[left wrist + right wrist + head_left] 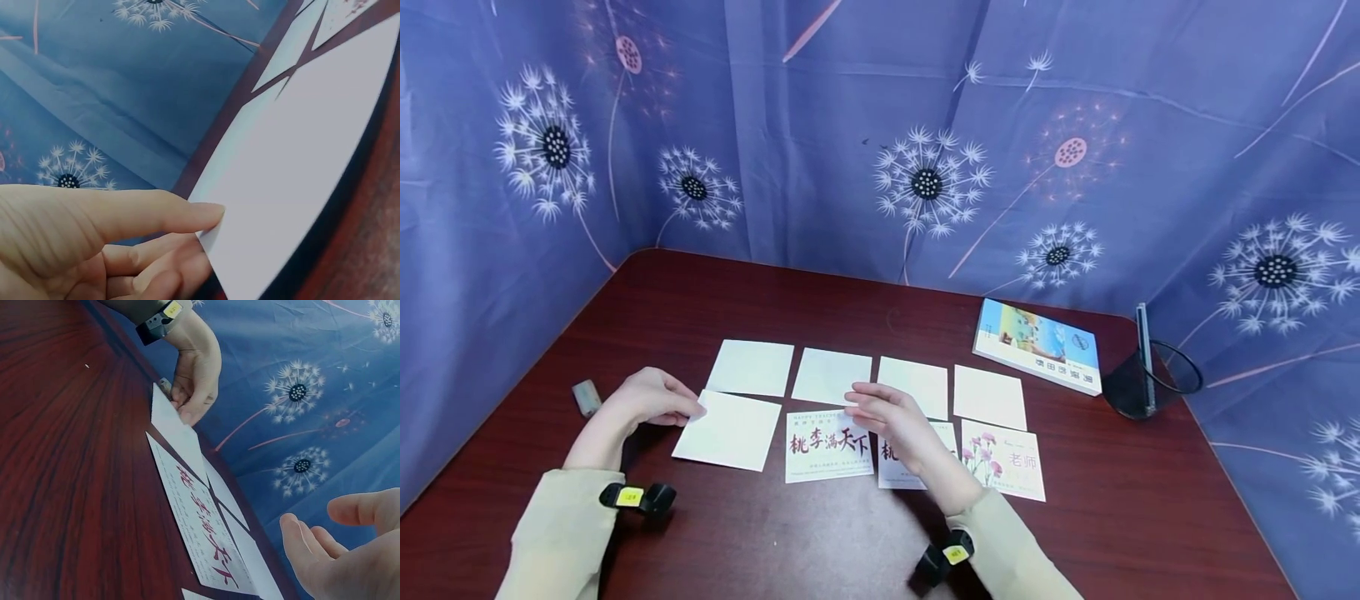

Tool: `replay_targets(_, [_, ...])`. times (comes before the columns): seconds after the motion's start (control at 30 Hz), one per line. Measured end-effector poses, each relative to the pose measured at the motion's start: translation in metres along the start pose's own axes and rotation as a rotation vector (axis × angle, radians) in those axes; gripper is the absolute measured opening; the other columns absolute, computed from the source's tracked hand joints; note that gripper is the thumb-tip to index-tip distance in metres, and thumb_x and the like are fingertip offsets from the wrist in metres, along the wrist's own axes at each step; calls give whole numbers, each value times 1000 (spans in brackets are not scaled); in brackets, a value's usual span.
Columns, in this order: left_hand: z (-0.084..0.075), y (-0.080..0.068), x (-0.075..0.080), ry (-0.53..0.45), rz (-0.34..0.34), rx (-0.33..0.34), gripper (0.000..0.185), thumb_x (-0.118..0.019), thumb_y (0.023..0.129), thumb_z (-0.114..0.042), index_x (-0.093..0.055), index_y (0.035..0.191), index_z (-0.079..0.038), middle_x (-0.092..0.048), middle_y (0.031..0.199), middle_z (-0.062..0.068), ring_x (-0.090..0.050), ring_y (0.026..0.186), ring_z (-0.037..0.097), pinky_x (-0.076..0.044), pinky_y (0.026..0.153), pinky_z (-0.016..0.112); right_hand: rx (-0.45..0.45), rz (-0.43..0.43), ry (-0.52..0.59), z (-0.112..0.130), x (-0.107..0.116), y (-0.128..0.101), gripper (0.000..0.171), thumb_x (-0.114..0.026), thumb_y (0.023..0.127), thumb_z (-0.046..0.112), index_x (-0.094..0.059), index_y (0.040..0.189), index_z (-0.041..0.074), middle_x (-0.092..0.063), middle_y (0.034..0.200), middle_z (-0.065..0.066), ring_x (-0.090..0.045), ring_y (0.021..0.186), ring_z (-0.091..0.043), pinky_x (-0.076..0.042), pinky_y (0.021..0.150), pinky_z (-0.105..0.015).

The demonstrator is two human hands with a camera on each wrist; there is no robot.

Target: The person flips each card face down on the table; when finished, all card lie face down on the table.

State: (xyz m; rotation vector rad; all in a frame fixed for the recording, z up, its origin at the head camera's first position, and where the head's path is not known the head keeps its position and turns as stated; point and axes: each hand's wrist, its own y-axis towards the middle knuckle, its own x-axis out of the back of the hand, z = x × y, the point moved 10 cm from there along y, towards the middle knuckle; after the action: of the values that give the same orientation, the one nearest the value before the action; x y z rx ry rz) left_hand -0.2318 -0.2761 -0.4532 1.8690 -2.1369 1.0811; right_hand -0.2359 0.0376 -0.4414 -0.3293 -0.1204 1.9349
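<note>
My left hand point(651, 398) pinches the left edge of a blank white card point(727, 431) between thumb and fingers; the left wrist view shows the thumb point(203, 217) on top of it. To its right lies a card with red Chinese characters point(829, 457). My right hand point(901, 427) hovers over the cards with fingers loosely extended, holding nothing. Beneath it, partly covered, is another card with red characters point(901, 478). A card with pink flowers point(1007, 467) ends the front row. Several blank white cards form the back row, including one at the left point(751, 367).
At the back right lies a book with a blue and yellow cover point(1037, 343). Beside it stands a black mesh pen holder point(1126, 385) with a slim flat item in it. A small whitish block point(587, 398) sits left of my left hand. A dandelion-patterned curtain point(820, 167) borders the table.
</note>
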Motion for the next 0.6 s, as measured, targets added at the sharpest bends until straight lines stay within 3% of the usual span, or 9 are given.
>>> replay_targets(0.27, [2,1,-2,-11,-10,20,34,-79,75,-11,-69,94,15,-67,65,0,-64,59,8,-57,61,24,-13,-23,23,2,7,-3,46,-51,96,6,-42,136,-15,-63,125,-19,-67,89,-3,-49,100,-29])
replay_targets(0.6, [-2,0,-1,1,-46,-1,35,-80,72,-9,-68,94,16,-67,63,0,-64,58,8,-57,61,25,-7,-13,21,0,10,-2,46,-51,97,6,-41,137,-16,-63,126,-20,-67,90,-4,-47,104,-33])
